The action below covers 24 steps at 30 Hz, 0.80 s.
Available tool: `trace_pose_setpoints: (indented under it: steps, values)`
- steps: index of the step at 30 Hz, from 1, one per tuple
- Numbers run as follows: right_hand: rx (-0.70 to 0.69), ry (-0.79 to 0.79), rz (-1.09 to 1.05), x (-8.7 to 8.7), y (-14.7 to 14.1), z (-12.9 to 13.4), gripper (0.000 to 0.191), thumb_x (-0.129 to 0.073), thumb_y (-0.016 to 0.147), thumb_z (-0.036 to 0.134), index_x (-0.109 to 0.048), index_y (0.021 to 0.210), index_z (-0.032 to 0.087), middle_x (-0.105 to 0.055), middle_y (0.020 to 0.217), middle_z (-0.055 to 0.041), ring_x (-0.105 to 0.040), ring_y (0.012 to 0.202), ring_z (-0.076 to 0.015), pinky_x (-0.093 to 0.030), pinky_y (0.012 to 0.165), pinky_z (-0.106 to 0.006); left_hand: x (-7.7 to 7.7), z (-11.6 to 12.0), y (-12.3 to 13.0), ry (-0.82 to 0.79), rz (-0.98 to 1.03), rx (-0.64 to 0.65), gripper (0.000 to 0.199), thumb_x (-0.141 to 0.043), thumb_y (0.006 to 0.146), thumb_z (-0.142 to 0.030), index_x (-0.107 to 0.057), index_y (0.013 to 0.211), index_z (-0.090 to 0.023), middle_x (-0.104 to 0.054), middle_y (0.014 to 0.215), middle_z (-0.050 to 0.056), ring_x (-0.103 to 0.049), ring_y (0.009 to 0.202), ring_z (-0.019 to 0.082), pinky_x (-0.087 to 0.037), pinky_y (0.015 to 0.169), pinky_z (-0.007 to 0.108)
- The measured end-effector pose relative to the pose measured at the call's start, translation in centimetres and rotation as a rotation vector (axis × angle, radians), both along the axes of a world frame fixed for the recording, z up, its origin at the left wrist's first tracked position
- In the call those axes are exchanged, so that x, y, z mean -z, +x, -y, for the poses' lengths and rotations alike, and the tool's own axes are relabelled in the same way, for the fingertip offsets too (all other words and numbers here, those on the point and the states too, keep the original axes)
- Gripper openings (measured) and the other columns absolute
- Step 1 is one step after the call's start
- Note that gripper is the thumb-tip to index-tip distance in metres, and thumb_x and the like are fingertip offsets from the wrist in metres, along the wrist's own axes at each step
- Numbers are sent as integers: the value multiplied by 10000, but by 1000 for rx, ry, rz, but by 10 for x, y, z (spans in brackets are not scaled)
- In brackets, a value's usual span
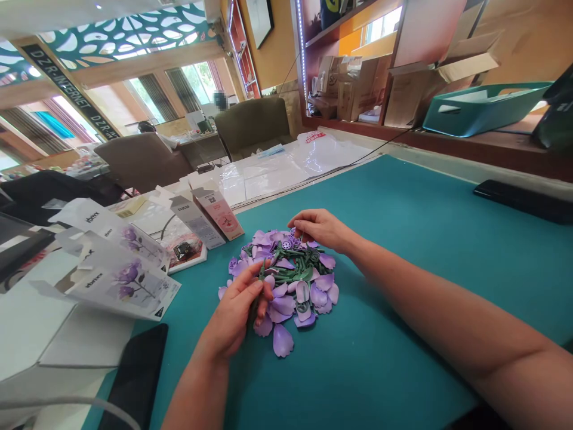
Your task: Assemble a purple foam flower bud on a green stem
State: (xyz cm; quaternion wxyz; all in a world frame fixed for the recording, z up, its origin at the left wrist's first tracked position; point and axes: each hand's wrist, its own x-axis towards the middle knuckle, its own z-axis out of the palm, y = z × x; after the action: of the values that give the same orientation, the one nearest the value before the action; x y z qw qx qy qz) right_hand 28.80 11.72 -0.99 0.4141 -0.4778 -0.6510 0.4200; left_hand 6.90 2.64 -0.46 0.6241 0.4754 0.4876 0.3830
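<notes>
A heap of purple plastic petals (283,340) and green stem pieces (286,276) lies on the teal mat. My left hand (239,307) is at the near left side of the heap, thumb and fingers closed on a slim green stem piece (262,270). At the heap's far right edge, my right hand (320,229) has its fingers curled down among small purple openwork pieces (287,245). Its fingertips are pressed together, and what they pinch is partly hidden. Green parts are bunched in the middle of the heap, with petals around them.
Opened boxes with purple flower pictures (129,286) stand at the left, beside a pink and grey box (219,215). A black slab-like object (136,376) lies near left, another dark object (526,200) far right. A teal basket (483,110) and cartons (412,92) sit on the back ledge.
</notes>
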Motion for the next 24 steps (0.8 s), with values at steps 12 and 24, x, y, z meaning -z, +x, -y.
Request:
trace_pose_setpoints:
  steps: [12,24]
  values:
    - [19,189,498,13,5,-3,274,-532,848,104,-748,955,235,-747,1011,-26,-652,942,-189,-463,824,-284,-2,-3,-3,-14,3,-67,578,-669,726,-294,-518,1268,-162,-602,687,-25,-451,456,74,-323,385,190]
    - [-69,280,837,30,1,-6,322,-471,915,145,-737,1080,221,-682,1096,-86,-599,982,-219,-419,825,-291,-3,-5,-4,-9,7,-81,554,-677,728,-312,-510,1237,-169,-601,690,-29,-445,457,73,-315,387,190]
